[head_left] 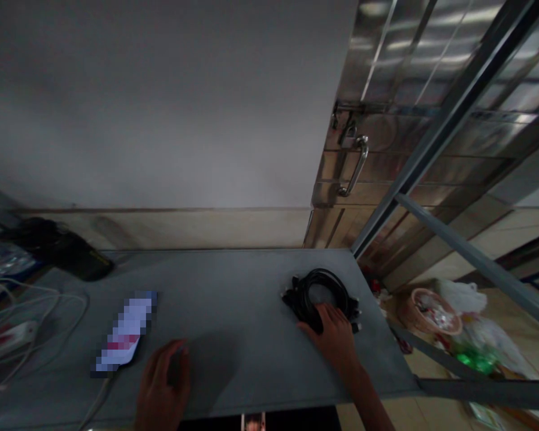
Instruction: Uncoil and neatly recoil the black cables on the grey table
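Note:
A coiled bundle of black cables lies near the right end of the grey table, its plug ends sticking out on both sides. My right hand rests over the near side of the coil, fingers closed round it. Near the front edge, my left hand is half curled, thumb and fingers apart around a dark gap; I see nothing held there. Just left of that hand is a phone with a lit, blurred-out screen, and a pale cable runs from its lower end.
A black pouch-like item is at the back left. White cords and a white power strip lie at far left. Metal frame bars rise at right. Beyond are a basket, plastic bags and a padlocked metal door.

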`<control>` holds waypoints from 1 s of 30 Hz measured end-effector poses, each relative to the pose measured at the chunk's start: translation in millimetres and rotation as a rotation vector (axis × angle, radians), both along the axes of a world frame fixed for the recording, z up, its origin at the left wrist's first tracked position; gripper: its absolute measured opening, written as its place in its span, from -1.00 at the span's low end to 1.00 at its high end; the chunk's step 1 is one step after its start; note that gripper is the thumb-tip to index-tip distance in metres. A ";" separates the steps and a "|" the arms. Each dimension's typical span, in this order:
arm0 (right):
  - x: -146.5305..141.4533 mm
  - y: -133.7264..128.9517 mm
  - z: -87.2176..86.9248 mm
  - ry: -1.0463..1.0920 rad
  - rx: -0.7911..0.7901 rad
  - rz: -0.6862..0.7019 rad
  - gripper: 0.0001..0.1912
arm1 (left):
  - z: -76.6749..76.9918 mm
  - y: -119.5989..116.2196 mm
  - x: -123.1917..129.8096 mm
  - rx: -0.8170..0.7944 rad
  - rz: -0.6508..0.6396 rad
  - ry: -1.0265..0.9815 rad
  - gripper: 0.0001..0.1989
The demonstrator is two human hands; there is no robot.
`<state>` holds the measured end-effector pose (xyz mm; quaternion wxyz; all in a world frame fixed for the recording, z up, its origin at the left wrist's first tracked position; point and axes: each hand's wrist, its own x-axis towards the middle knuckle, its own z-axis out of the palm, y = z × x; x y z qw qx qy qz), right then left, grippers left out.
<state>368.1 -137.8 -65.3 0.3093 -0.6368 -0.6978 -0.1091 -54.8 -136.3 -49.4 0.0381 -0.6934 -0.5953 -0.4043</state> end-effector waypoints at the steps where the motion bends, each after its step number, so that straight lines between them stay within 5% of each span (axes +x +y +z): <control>1: 0.3 -0.9 1.0 0.006 0.001 0.007 -0.39 | 0.4 -0.1 0.1 0.001 0.002 -0.003 -0.81; 5: 6.3 1.0 7.5 0.032 -0.010 0.049 -0.64 | 1.0 -1.5 0.4 -0.013 0.006 -0.015 -0.82; 20: 20.0 3.4 22.8 0.130 0.008 0.079 -0.34 | -6.6 -1.6 -5.8 0.023 -0.017 -0.075 -0.80; 25: 29.2 20.5 49.1 0.320 0.013 -0.023 -0.32 | -7.7 -2.0 -6.9 0.020 -0.029 -0.090 -0.80; 30: 39.3 23.3 97.0 0.563 0.017 -0.116 -0.38 | -6.8 -2.6 -6.4 -0.019 -0.011 -0.110 -0.79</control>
